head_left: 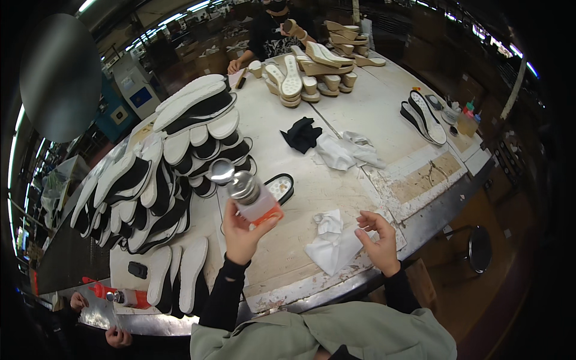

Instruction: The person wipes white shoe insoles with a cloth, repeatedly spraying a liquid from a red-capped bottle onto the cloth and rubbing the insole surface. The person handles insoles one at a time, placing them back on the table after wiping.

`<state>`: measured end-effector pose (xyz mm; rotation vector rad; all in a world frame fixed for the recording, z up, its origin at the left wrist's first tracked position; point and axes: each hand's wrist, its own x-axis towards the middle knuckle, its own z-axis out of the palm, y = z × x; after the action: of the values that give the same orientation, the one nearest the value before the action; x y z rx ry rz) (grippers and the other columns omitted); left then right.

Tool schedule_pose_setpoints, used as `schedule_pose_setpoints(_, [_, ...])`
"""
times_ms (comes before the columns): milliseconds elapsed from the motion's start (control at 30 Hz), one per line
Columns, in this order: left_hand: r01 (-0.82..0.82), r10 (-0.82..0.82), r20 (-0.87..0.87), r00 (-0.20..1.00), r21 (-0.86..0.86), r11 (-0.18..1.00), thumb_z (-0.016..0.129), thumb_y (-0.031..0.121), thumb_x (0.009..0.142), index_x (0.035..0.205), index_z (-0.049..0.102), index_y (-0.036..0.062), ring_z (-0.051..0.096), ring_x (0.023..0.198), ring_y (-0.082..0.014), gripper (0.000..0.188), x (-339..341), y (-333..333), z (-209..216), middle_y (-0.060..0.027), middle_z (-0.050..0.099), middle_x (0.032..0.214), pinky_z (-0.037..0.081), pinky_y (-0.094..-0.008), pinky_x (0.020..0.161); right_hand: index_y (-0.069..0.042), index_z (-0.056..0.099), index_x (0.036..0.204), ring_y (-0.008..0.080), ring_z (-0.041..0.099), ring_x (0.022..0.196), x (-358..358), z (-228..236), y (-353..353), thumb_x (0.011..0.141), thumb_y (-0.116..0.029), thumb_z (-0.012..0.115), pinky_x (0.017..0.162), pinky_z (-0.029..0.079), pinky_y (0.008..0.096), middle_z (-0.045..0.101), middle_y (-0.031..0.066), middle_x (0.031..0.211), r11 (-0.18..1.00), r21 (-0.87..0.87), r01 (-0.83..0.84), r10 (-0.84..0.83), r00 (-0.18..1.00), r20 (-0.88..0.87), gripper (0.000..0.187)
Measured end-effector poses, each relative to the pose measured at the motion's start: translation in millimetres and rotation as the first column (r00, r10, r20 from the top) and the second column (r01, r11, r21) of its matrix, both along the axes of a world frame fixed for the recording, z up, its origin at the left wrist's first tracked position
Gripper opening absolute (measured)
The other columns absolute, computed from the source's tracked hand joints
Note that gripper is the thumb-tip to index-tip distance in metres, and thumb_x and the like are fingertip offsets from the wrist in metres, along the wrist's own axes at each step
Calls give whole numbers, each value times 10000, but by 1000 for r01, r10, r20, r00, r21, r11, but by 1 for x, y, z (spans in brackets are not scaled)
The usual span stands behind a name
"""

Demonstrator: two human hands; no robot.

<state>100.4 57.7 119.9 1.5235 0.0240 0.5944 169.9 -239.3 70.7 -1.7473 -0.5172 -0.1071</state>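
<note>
My left hand is wrapped round a solvent-type dispenser bottle, lifted above the table. The bottle is clear plastic with an orange-red base and a metal top, and its round metal lid is flipped up. Behind it lies a dark-rimmed shoe sole, partly hidden by the bottle. My right hand is open, fingers apart and slightly curled, beside a crumpled white cloth. Whether its fingertips touch the cloth's edge, I cannot tell.
Black-and-white soles are piled at the left, wedge soles at the far side. A black cloth, another white cloth, a sole pair and small bottles lie beyond. Another person's hands show at lower left; someone stands opposite.
</note>
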Motion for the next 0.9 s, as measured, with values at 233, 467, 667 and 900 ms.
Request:
schedule_pose_setpoints(233, [236, -212, -141, 967, 188, 953, 899, 138, 671, 1250, 520, 1, 599, 1150, -214, 706, 110, -34, -56, -114, 629, 1191, 476, -365, 1005, -1, 608, 1215, 170, 645, 893, -2, -14, -26, 827, -36, 700, 779, 503, 291, 674, 107, 1028, 993, 22, 120, -118, 991, -68, 400])
schedule_pose_setpoints(467, [351, -301, -327, 896, 103, 931, 881, 137, 699, 1298, 503, 28, 573, 1180, -195, 717, 156, -55, -97, -98, 593, 1257, 466, -370, 1026, -5, 659, 1088, 201, 649, 891, -3, -16, -14, 804, -44, 714, 763, 496, 306, 683, 103, 986, 995, -59, 83, -85, 996, -34, 292])
schedule_pose_setpoints(667, [386, -308, -354, 883, 174, 906, 880, 145, 683, 1351, 474, 12, 561, 1215, -251, 793, 160, -51, -96, -166, 578, 1293, 450, -375, 1040, 4, 679, 963, 315, 587, 953, 10, -14, 45, 776, -107, 752, 856, 460, 383, 630, 132, 955, 993, -118, 20, 1, 985, 174, 229])
schedule_pose_setpoints(900, [256, -241, -357, 902, -6, 967, 774, 112, 801, 1410, 432, 10, 544, 1240, -282, 706, 88, -39, -101, -205, 534, 1366, 465, -374, 1001, 38, 660, 1039, 267, 585, 888, 24, -42, 78, 751, -143, 784, 808, 464, 368, 604, 112, 874, 883, -453, 124, -27, 976, 214, 362])
